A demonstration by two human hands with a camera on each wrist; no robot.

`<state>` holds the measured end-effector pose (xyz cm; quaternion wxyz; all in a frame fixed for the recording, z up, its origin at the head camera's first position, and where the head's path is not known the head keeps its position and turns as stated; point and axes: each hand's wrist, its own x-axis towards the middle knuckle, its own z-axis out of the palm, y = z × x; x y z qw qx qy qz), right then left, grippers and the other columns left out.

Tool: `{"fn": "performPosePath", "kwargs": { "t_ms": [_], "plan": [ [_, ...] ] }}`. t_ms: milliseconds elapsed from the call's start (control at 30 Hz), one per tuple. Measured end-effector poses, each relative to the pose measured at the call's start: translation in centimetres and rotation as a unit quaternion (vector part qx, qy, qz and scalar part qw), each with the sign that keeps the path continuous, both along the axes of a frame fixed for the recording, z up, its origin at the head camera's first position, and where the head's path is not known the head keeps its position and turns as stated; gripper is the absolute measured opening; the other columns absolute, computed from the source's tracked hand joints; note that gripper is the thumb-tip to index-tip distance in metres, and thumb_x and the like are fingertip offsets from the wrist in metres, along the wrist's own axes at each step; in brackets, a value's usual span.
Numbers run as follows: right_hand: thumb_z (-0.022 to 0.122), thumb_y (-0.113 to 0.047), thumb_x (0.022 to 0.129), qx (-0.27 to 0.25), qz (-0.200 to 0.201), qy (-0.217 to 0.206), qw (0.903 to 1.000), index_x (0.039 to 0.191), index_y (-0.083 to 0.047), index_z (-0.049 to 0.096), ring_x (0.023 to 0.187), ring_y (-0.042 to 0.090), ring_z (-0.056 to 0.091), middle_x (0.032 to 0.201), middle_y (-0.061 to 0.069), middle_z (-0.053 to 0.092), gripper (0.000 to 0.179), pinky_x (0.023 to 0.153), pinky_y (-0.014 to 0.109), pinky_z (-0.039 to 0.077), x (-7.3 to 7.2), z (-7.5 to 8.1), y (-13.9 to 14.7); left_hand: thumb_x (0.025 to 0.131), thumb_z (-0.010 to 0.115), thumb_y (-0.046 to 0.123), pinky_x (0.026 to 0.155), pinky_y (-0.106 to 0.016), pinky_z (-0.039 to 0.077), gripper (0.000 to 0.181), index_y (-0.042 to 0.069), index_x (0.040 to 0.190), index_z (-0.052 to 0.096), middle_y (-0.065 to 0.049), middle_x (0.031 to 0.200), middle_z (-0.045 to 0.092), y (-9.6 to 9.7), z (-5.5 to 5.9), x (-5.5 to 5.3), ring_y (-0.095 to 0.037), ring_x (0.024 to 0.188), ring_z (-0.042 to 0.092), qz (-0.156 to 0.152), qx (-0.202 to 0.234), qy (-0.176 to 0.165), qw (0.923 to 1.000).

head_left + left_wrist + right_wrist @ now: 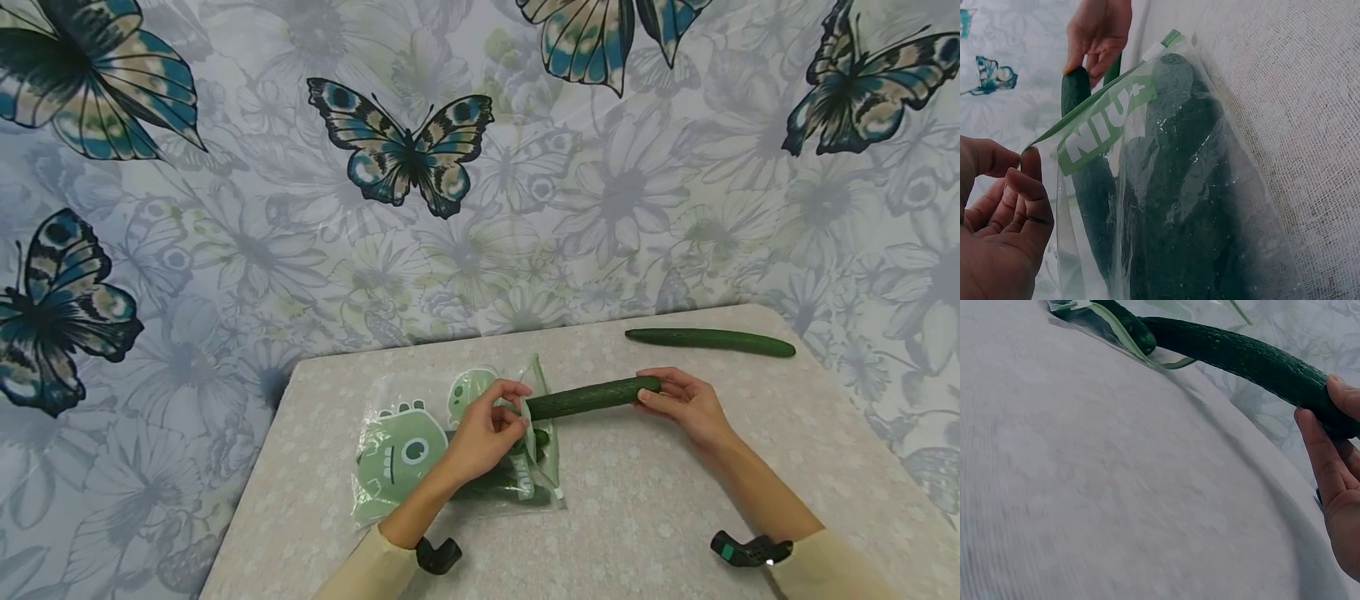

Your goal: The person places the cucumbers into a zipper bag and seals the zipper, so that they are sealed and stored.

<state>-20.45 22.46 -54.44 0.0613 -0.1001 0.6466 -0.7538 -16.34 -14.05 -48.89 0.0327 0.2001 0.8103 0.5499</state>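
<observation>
My left hand [486, 429] pinches the green-edged mouth of a clear zip bag [401, 454] printed with green cartoon dinosaurs. Between thumb and fingers of my right hand [693, 408] is the right end of a dark green cucumber [592, 398]. The other end of this cucumber has passed into the bag's opening, and its lower length shows through the plastic in the left wrist view. Inside the bag lies another cucumber [1175, 156], close behind the printed label. In the right wrist view, the end of the bagged cucumber [1141, 337] shows at the bag mouth.
Another long cucumber [708, 340] lies near the back right edge of the table [630, 517], which has a pale patterned cloth. Behind it hangs a butterfly-and-flower backdrop [525, 233]. Each wrist carries a small black device.
</observation>
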Motion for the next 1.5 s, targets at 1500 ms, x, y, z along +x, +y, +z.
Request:
{"fn": "performPosePath", "kwargs": {
  "t_ms": [1500],
  "plan": [
    [0.08,-0.001,0.093,0.007,0.07,0.017,0.9974,0.126,0.003,0.068,0.095,0.015,0.081,0.123,0.004,0.076,0.035,0.083,0.028,0.065,-0.4,-0.8,-15.8,0.103,0.067,0.007,0.065,-0.022,0.049,0.037,0.015,0.139,0.061,-0.01,0.117,0.06,-0.1,0.1,0.1,-0.014,0.075,0.065,0.006,-0.005,-0.017,0.9998]
  ]
}}
